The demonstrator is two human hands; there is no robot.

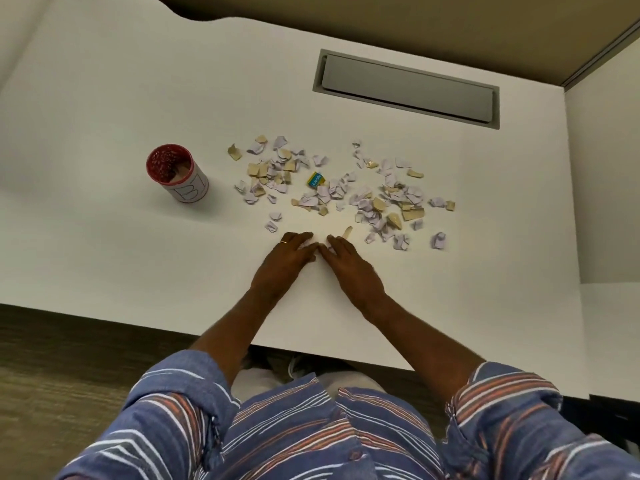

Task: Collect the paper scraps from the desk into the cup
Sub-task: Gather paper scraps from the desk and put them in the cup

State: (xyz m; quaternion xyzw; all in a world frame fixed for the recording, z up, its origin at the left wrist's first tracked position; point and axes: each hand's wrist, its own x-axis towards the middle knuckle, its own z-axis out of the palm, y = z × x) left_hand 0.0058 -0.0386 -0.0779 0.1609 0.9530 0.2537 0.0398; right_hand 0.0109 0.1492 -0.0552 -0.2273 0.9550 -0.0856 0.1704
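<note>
- Nearest of all, a person in a blue shirt with white and rust stripes (311, 434), sleeves rolled up, leans over the near edge of a plain white desk (104, 254).
- Both forearms reach forward and meet near the middle of the desk.
- The left hand (285, 259) lies palm-down, fingers stretched flat and close together, a thin ring on one of them; it grips nothing that I can see.
- The right hand (349, 263) mirrors it — palm-down, fingers extended, their tips nearly touching those of the left hand. A bit of white shows between the two sets of fingertips, but I cannot tell whether it is a scrap.
- Just beyond the fingertips lies the spread of torn paper scraps (346, 192), pale lilac and tan, scattered in a wide band across the desk.
- Among them sits a small yellow and blue-green eraser-like block (316, 179).
- Off to the left of the scraps, well apart from the hands, stands an upright white paper cup with a red rim and red patterned inside (176, 173) — some tan paper already shows in it.
- Farthest back, a long grey cable hatch (407, 88) is set into the desktop.
</note>
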